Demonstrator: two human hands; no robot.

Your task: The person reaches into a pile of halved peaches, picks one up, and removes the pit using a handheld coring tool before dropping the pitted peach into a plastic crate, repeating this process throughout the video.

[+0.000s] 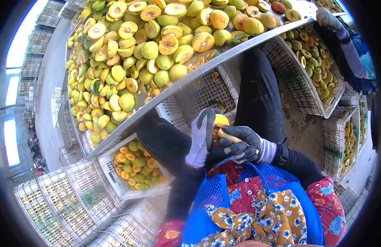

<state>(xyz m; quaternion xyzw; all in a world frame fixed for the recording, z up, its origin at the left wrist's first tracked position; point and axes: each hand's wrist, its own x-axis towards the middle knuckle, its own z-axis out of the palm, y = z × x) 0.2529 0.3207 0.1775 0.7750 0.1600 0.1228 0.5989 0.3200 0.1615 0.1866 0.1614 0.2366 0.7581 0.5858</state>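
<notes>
The working end of the pale, wooden-handled tool (231, 136) cannot be made out against the yellow-orange halved fruit (221, 120); the grey-and-lilac gloved left hand (202, 133) covers part of that fruit; the white perforated plastic crate (198, 95) is partly hidden beneath the metal-rimmed, fruit-heaped table (240, 51), itself cut off by the top edge; the mustard floral scarf (277, 214) runs off the bottom; the dark lens border crops the lilac-sleeved co-worker (350, 49); distant red-and-dark shapes (37, 154) at far left are too small to identify.
</notes>
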